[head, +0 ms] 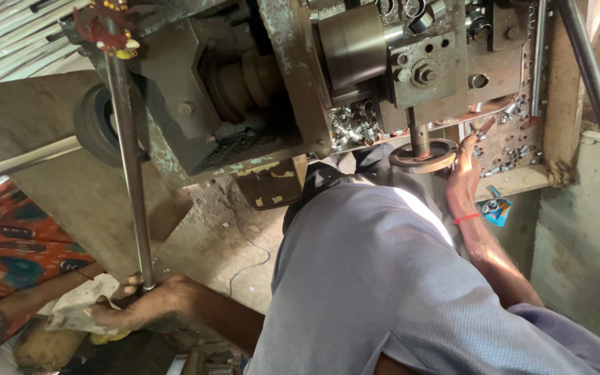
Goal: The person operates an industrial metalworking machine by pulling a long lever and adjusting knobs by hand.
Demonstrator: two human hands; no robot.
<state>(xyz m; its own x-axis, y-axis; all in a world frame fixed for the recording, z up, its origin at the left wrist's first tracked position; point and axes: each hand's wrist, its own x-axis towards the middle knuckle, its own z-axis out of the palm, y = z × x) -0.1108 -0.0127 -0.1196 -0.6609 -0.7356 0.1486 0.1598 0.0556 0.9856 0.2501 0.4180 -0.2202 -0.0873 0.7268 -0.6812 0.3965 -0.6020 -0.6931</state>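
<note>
The person wears a loose grey-blue shirt point(383, 278) with short sleeves; a thin red thread band point(466, 218) circles the wrist just below the right hand point(463, 173).

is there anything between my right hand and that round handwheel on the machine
Nothing visible. The right hand is already at the handwheel, fingers against its rim, with no object between them. The left hand is far off, gripping the lower end of a long metal rod together with a white rag.
</note>
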